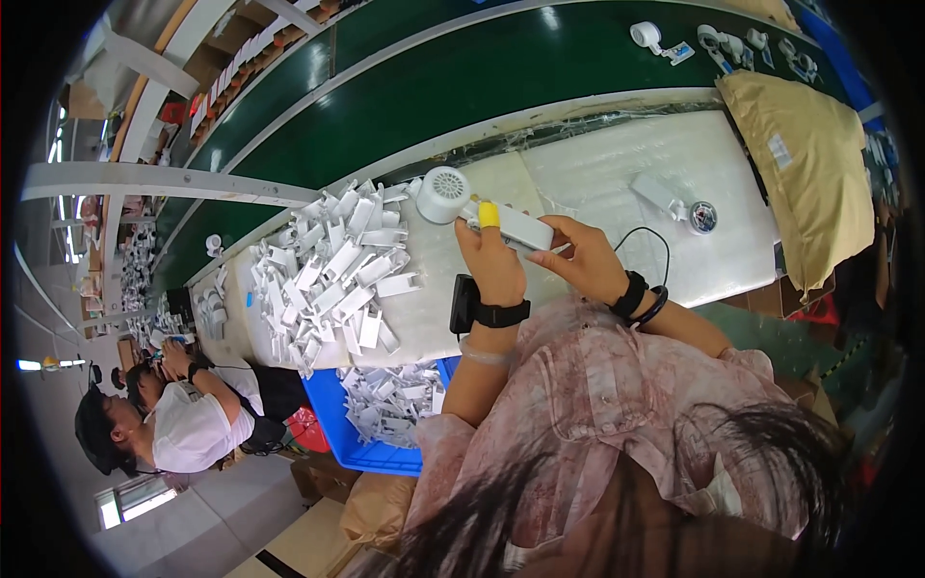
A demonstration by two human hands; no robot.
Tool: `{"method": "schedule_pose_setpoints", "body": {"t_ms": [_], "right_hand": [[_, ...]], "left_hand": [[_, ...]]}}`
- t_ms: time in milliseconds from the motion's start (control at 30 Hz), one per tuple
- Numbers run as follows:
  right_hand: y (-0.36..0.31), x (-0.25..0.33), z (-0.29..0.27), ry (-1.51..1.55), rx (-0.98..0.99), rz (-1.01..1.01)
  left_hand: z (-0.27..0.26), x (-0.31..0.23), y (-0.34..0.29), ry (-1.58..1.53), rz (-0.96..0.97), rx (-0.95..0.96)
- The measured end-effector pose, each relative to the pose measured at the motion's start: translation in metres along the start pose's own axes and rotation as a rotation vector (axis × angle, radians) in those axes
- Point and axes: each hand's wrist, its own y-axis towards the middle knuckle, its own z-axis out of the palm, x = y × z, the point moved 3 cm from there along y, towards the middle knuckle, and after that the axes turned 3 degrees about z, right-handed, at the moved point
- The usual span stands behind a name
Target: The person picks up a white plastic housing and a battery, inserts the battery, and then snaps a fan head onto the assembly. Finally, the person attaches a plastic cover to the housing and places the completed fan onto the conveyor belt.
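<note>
Both my hands hold a white handheld fan [525, 229] above the padded worktop, its round slotted head pointing left. My left hand [496, 265], with a yellow cover on one finger, is closed around the part near the head. The fingers of my right hand [590, 262] pinch the other end of the handle. To the right on the worktop lies another white fan unit [660, 196] with a dark, round inner part facing up. Left of my hands is a big heap of white plastic handle shells [337, 265].
A blue bin [332, 419] of small white parts stands below the heap. Beyond the worktop runs a green conveyor [462, 82] carrying several white fans [742, 46] at its right. Brown paper [805, 173] covers the right end. A co-worker [183, 419] sits at the left.
</note>
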Motion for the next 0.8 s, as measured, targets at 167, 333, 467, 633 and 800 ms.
{"method": "schedule_pose_setpoints", "body": {"t_ms": [167,333,467,633,800], "right_hand": [[0.000,0.003,0.001,-0.064,-0.052,-0.045],[-0.002,0.009,0.001,-0.268,-0.072,-0.101],[0.002,0.001,-0.001,-0.155,0.029,-0.079],[0.010,-0.023,-0.009,0.510,0.297,0.396],[0.012,-0.029,-0.005,0.710,0.448,0.529]], "left_hand": [[0.003,-0.003,-0.004,-0.058,0.037,-0.081],[0.000,-0.004,-0.003,-0.062,0.010,-0.063],[-0.011,0.002,-0.002,-0.001,0.039,-0.057],[-0.009,-0.003,0.001,-0.082,0.034,-0.005],[0.002,-0.007,-0.004,-0.058,0.006,0.065]]}}
